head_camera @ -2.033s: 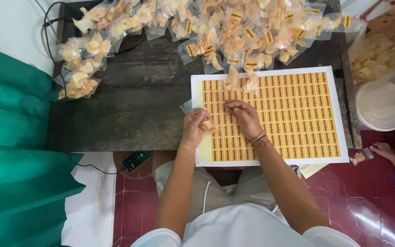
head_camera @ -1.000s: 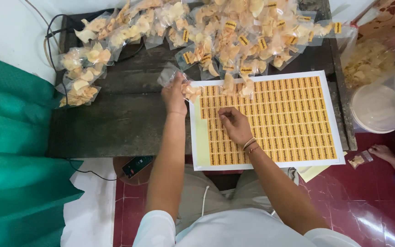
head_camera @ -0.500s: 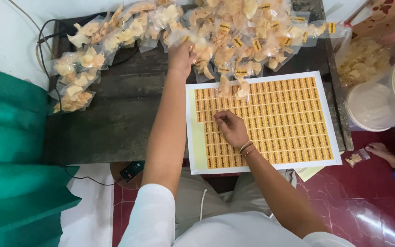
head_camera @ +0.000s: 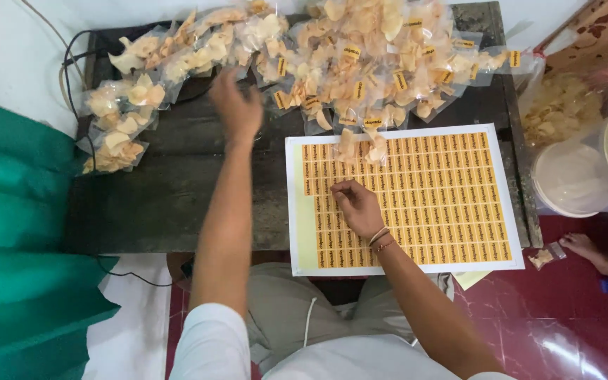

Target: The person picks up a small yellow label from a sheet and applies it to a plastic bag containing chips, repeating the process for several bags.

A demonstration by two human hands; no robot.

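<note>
My left hand (head_camera: 237, 105) reaches out over the dark table (head_camera: 170, 190) toward the clear bags of pale chips (head_camera: 198, 53); it looks empty, fingers apart, slightly blurred. My right hand (head_camera: 357, 205) rests on the white sheet of orange stickers (head_camera: 431, 204), thumb and finger pinched at a sticker near the sheet's left columns. A large heap of chip bags with orange stickers (head_camera: 381, 60) lies behind the sheet, and one bag (head_camera: 362, 146) overlaps its top edge.
More chip bags (head_camera: 114, 130) lie at the table's left end beside a black cable (head_camera: 72, 63). Green cloth (head_camera: 15, 232) is at left. White lidded tubs (head_camera: 575, 176) and a bag of loose chips (head_camera: 564, 105) stand at right. Another person's foot (head_camera: 592, 250) rests on the red floor.
My left hand carried a chip bag from the sheet up to the heap, let it go, and moved left over the unlabelled bags. My right hand stayed on the sticker sheet, pinching at a sticker.
</note>
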